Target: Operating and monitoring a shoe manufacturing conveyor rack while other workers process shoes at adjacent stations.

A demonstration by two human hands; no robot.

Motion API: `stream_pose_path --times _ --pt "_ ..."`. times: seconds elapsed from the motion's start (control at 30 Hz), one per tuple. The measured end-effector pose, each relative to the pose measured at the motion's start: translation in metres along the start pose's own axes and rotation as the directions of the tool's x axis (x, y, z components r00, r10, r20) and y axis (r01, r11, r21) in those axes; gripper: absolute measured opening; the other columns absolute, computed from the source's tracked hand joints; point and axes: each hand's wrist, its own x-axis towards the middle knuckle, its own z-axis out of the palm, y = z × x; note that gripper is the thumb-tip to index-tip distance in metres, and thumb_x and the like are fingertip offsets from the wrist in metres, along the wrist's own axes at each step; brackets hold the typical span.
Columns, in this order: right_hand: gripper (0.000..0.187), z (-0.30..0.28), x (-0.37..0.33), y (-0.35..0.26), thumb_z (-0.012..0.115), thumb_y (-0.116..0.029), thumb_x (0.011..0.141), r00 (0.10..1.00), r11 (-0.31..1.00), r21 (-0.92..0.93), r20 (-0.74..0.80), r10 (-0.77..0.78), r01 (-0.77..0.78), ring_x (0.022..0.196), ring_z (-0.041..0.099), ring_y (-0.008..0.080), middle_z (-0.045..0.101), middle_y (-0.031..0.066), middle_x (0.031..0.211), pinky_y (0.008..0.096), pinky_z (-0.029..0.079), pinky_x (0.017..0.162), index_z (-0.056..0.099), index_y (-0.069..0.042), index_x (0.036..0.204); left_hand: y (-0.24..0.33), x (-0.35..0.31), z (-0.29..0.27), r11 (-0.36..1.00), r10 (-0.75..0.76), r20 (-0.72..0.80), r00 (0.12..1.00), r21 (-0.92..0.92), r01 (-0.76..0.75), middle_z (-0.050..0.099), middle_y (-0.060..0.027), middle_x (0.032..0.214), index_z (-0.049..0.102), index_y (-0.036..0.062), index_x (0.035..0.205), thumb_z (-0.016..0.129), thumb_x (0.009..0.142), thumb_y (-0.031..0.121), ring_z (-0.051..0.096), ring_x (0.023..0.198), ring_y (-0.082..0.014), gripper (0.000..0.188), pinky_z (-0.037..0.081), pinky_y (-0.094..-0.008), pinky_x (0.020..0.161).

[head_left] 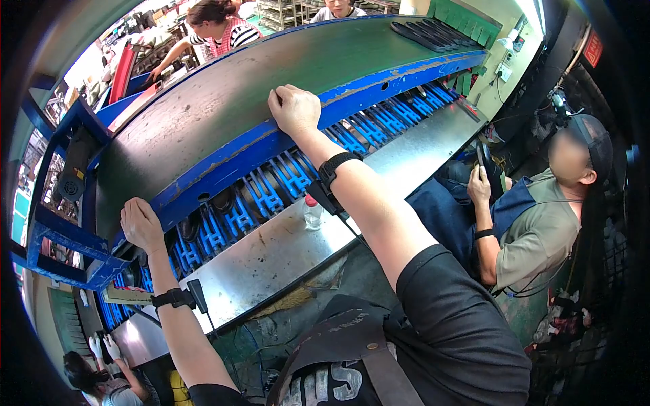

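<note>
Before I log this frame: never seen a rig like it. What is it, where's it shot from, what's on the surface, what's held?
No robot here, just a person's bare hands. The single picture comes from a wide fisheye camera on their head, looking down, so straight edges bend.

The left hand and right hand are curled at the near edge of a long green belt in a blue frame. I see nothing held, though the palms are hidden.

Dark shoe soles lie at the belt's far right end. Below it, a metal shelf carries a clear bottle with a red cap. A co-worker on the right holds something dark.
</note>
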Motion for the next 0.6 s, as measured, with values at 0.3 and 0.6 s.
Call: stream_pose_path --times 0.3,0.6 --pt "0.029 0.0023 0.0012 0.001 0.064 -0.024 0.086 0.997 0.999 0.037 -0.068 -0.022 0.024 0.063 0.065 0.0323 0.064 0.0091 0.068 0.0437 0.053 0.06 0.064 -0.007 0.063 -0.002 -0.0001 0.0021 1.0 -0.008 0.022 1.0 0.019 0.008 0.065 -0.01 0.087 0.064 0.0034 0.087 0.053 0.098 0.014 0.062 0.082 -0.0305 0.019 0.05 -0.0426 0.073" --pt "0.026 0.0043 0.0015 0.0034 0.065 -0.023 0.085 0.997 0.999 0.033 -0.077 -0.019 0.022 0.061 0.064 0.0287 0.065 0.007 0.066 0.0416 0.053 0.064 0.066 -0.009 0.062 -0.0041 -0.0003 0.005 1.0 0.004 0.037 0.999 0.013 -0.004 0.064 -0.0107 0.085 0.064 0.0028 0.085 0.052 0.099 0.014 0.061 0.081 -0.0299 0.021 0.05 -0.042 0.072"
